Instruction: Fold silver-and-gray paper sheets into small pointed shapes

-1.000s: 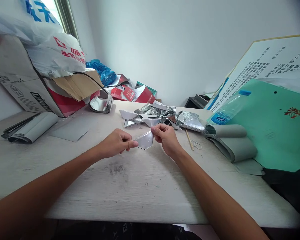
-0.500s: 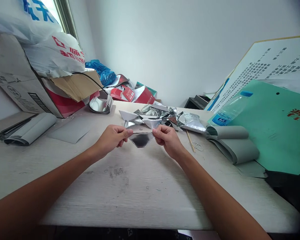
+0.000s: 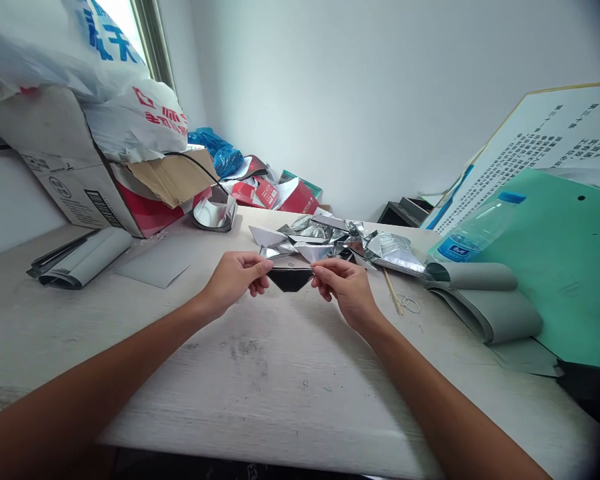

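A small folded piece of silvery sheet (image 3: 289,280), its near face now dark, is held up above the table between my two hands. My left hand (image 3: 240,277) pinches its left corner between thumb and fingers. At the right corner, my right hand (image 3: 344,283) grips it the same way. Just behind the piece lies a heap of folded silver foil pieces (image 3: 325,233), some shiny and some pale. A wooden stick (image 3: 393,291) and some thin white rings (image 3: 409,303) rest to the right of my right hand.
On the left are a rolled grey sheet (image 3: 87,257), a flat grey sheet (image 3: 155,260) and a cardboard box (image 3: 70,180) under plastic bags (image 3: 135,120). To the right stand a plastic bottle (image 3: 480,230), grey rolled sheets (image 3: 500,307) and a green board (image 3: 580,287). A tape-like roll (image 3: 213,217) sits behind.
The held piece has tilted, so its near face turns from shiny to dark. Both hands keep their pinch. The whole view has shifted slightly.
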{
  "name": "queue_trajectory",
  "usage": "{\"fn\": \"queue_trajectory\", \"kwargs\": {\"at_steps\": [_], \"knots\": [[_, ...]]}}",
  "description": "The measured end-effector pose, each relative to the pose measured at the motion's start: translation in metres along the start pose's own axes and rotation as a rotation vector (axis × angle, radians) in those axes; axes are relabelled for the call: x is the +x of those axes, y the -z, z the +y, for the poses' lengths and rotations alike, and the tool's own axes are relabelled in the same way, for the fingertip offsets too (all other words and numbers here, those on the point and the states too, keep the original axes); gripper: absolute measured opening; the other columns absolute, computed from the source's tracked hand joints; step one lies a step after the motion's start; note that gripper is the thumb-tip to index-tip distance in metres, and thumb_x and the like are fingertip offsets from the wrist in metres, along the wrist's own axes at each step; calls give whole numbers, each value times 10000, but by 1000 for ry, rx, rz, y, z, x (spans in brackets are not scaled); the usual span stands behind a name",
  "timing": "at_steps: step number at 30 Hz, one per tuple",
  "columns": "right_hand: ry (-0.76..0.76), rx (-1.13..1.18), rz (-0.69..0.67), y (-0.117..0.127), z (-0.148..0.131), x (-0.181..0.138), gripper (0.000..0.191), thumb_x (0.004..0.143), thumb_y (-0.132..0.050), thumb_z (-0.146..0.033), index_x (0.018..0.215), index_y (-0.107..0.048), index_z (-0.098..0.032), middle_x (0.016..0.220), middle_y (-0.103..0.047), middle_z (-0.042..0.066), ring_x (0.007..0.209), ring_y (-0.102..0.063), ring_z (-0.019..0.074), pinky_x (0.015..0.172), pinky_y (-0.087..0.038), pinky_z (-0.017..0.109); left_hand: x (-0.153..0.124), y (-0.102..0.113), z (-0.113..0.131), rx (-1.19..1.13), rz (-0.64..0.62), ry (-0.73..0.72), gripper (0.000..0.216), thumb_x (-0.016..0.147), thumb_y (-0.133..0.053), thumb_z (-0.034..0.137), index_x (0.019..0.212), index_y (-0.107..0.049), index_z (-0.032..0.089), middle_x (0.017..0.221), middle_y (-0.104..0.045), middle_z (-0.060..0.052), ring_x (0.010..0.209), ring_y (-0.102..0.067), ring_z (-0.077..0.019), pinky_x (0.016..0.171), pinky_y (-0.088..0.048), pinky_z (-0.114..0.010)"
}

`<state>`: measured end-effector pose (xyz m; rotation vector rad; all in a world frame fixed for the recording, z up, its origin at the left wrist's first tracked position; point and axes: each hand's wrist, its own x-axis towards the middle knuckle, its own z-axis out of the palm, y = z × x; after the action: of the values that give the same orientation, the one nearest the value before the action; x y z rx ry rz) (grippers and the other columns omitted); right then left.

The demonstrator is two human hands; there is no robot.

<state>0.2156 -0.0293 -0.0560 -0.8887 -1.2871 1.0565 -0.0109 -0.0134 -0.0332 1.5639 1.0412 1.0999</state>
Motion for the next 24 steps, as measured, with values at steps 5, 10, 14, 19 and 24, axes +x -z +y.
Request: {"fn": "queue_trajectory", "kwargs": {"at_steps": [5,10,14,19,24], "knots": [[-2,38,-27,4,1,1,239,707,-825,-349,834,-754,-159,722,-708,70,590,-580,147,496,-418,265,-2,-1,1,-89,-11,-7,284,767,-767,388,804,-713,111,712,-691,-57,620,-630,-137,558,-501,-244],[21,-48,-15,5,4,2,197,696,-834,-309,752,-724,-156,671,-645,24,583,-527,118,548,-423,270,-2,-1,0,-75,22,-20,233,719,-774,268,883,-724,110,737,-703,-56,680,-642,-149,643,-527,-273],[27,-41,-33,5,7,1,283,676,-846,-296,857,-660,-184,692,-594,-23,571,-493,107,505,-388,252,-3,-2,-1,-22,-32,-39,357,718,-763,236,1053,-688,135,725,-683,-13,652,-622,-132,634,-511,-264],[9,-115,-124,4,5,-1,265,718,-800,-308,884,-652,-164,696,-583,-17,580,-487,107,514,-376,254,-4,-6,-3,23,-188,11,270,747,-730,249,989,-684,138,755,-665,-12,623,-615,-122,569,-490,-244],[-30,-142,-227,-1,1,-5,173,738,-731,-258,836,-619,-170,696,-570,-30,567,-489,98,529,-379,253,-8,-11,-9,80,-310,50,160,820,-672,300,873,-653,150,773,-679,-34,601,-612,-121,515,-458,-230]]}}
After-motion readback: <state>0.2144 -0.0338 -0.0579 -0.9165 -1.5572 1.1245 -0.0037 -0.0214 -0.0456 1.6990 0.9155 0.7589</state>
